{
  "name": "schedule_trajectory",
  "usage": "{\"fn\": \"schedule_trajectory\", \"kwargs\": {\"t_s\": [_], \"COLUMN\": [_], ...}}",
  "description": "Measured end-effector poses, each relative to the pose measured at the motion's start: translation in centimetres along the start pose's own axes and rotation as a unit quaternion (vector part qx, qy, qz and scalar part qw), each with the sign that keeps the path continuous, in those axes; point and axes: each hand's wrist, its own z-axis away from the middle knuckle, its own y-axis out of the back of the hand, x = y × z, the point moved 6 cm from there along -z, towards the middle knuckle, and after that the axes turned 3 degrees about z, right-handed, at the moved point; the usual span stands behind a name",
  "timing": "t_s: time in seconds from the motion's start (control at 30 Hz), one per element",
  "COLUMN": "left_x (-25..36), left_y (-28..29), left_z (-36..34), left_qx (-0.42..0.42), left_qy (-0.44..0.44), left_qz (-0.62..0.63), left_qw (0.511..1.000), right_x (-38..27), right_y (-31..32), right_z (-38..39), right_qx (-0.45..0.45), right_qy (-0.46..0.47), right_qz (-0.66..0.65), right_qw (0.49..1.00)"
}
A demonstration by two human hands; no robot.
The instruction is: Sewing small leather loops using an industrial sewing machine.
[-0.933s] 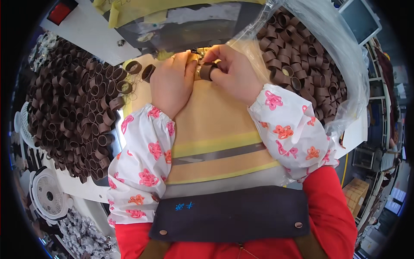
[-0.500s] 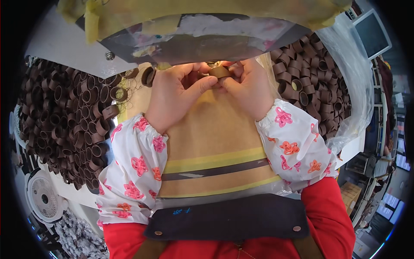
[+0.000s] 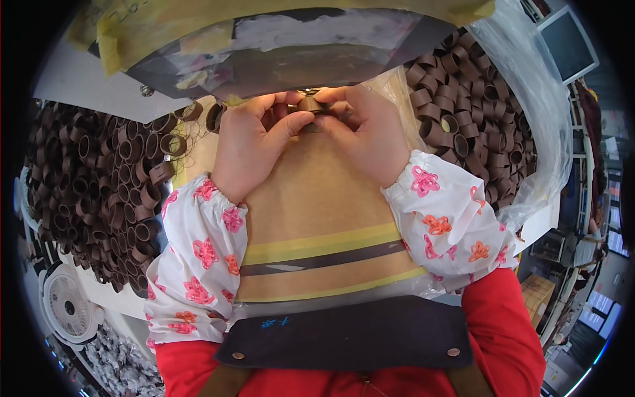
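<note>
One broad dark panel [image 3: 297, 49], patched with tape, looms over the far end of the work, and below it spreads a tan sheet [image 3: 317, 192] across the tabletop, striped with yellow tape near the body. Out to the left, a huge heap of brown rings [image 3: 86, 185]; over to the right, a second heap [image 3: 463, 126], smaller, beside clear plastic film. Which pile is finished and which is waiting? Can't call it from here, but one ring is being worked and plenty lie outside the hands. Into the middle: left hand [image 3: 248, 145] and right hand [image 3: 370, 135] meet, thumbs and fingers of both pinched on one brown ring [image 3: 309, 104], right at the bright spot under the panel's lower edge. This piece looks mid-job, not yet set down, its exact stage hidden by the fingers. And finest of all, loose threads [image 3: 196, 142] trail beside the left heap.
</note>
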Motion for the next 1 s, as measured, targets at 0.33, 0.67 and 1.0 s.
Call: {"fn": "schedule_trajectory", "kwargs": {"t_s": [0.33,0.67,1.0], "left_x": [0.5,-0.7,-0.3], "left_y": [-0.1,-0.3,-0.1], "left_z": [-0.5,-1.1,-1.3], "left_qx": [0.042,0.044,0.041], "left_qy": [-0.007,0.057,0.067], "left_qz": [-0.138,-0.118,-0.134], "left_qw": [0.990,0.990,0.988], "right_x": [-1.1,-0.6,-1.3], "right_y": [1.0,1.0,1.1], "right_z": [-0.4,-2.0,-1.7], "right_qx": [0.009,-0.001,0.037], "right_qy": [0.113,0.113,0.152], "right_qz": [0.111,0.156,0.255], "right_qw": [0.987,0.981,0.954]}}
